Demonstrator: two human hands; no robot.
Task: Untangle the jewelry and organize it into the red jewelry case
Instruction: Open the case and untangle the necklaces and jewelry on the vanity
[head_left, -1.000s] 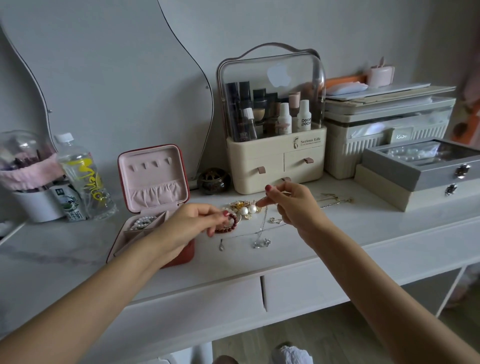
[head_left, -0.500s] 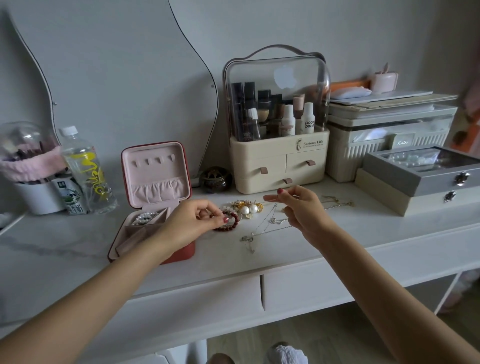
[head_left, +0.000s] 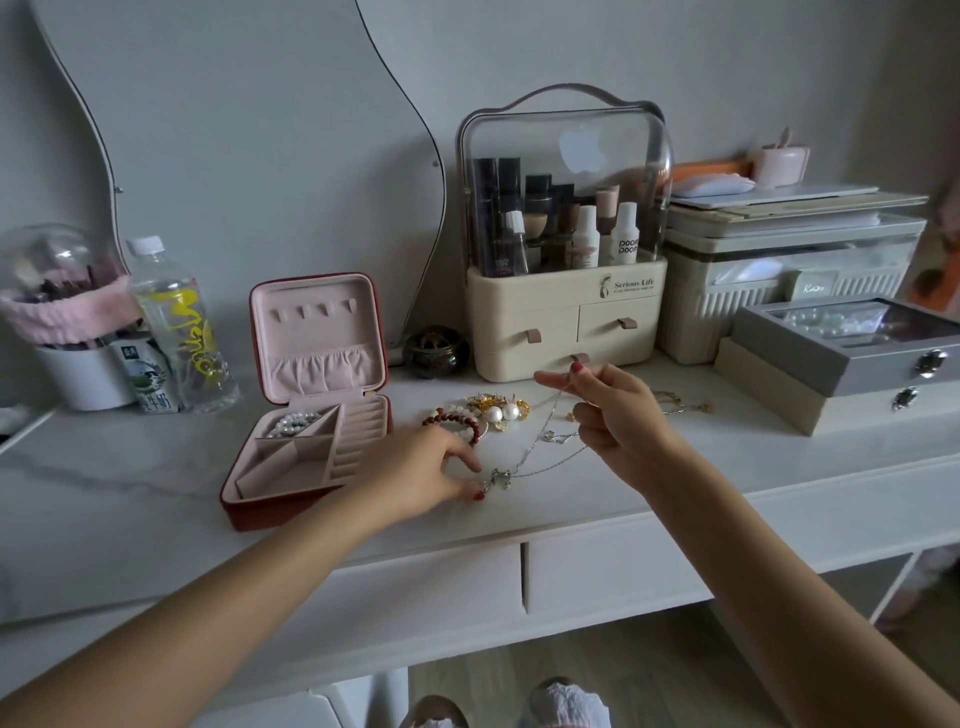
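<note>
My right hand (head_left: 615, 415) is raised just off the tabletop (head_left: 130, 483), thumb and forefinger pinched on the upper end of a thin silver chain (head_left: 540, 441), the other fingers curled loosely under. The chain runs down and away to the left from that pinch, sagging toward my left hand (head_left: 423, 470), which lies low on the marble with its fingertips closing on the small silver pendant (head_left: 496, 478) at the chain's bottom end (whether I have truly pinched it or am only touching it, I cannot tell). A second strand of the same silver tangle trails on the surface between my two hands. Just beyond my left fingertips sits the rest of the heap: a dark red bead bracelet (head_left: 457, 418), two large pearls (head_left: 501, 413) and a cluster of gold pieces (head_left: 491, 401) behind them, all touching one another. Past my right hand, farther to the right, a fine gold chain (head_left: 680, 405) lies loose on the marble. The red jewelry case (head_left: 311, 415) stands open directly left of my left wrist, its pink-lined lid upright; a pearl strand (head_left: 291, 422) lies in the far-left compartment, while the ring rolls along the side nearest my hand are bare. Straight beyond my right fingertips is the cream cosmetics organizer (head_left: 563, 312) with its clear dome, and a small dark round pot (head_left: 435, 353) sits left of it.
</note>
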